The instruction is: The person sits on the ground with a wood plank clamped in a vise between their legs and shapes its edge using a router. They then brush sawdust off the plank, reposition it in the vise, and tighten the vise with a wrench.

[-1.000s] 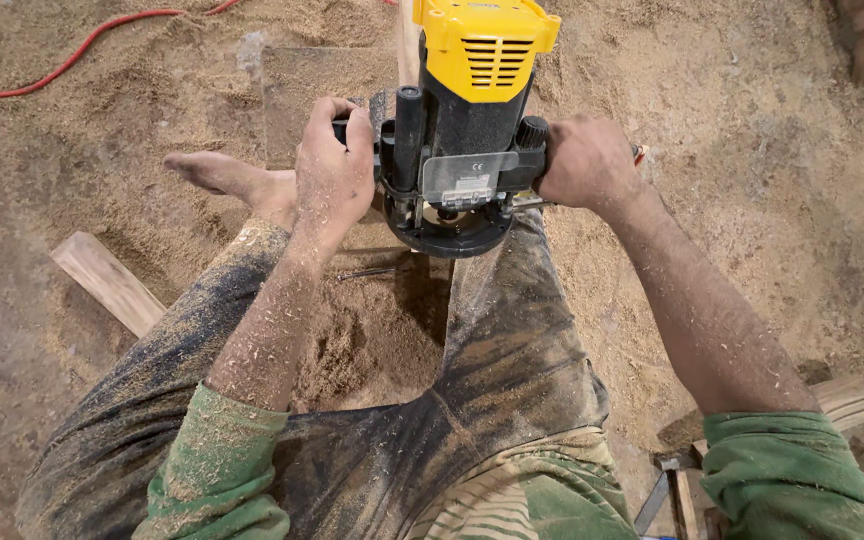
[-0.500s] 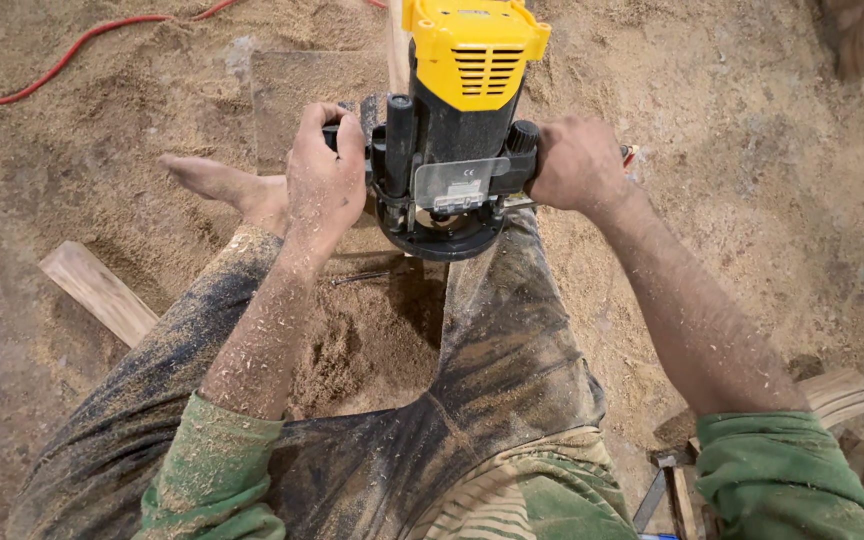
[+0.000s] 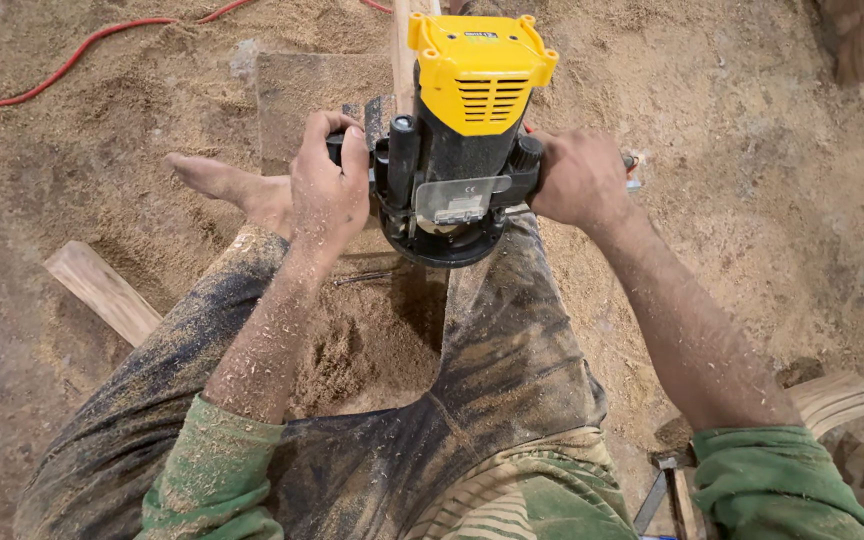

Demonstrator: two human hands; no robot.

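Head view: person sits on a sawdust-covered floor point(image 3: 752, 200), legs apart, w/ a yellow-and-black router point(image 3: 462, 140) held upright between the knees. Left hand point(image 3: 330, 190) is clamped around the router's left side grip, fingers wrapped over the top. Right hand point(image 3: 577, 180) is clamped on the right side grip, knuckles up. Router's round black base sits on a wood plank point(image 3: 407, 60) that runs away from the person; the contact spot is hidden by the tool, so prob. touching, can't confirm. A bare foot point(image 3: 222, 185) lies just left of the left hand. Sawdust pile point(image 3: 352, 350) between the thighs, below the router. Loose wood strip point(image 3: 102, 290) lies to the left, well apart. Red cable point(image 3: 82, 45) crosses the floor at top left. Curved wood pieces point(image 3: 832, 400) near the right elbow.
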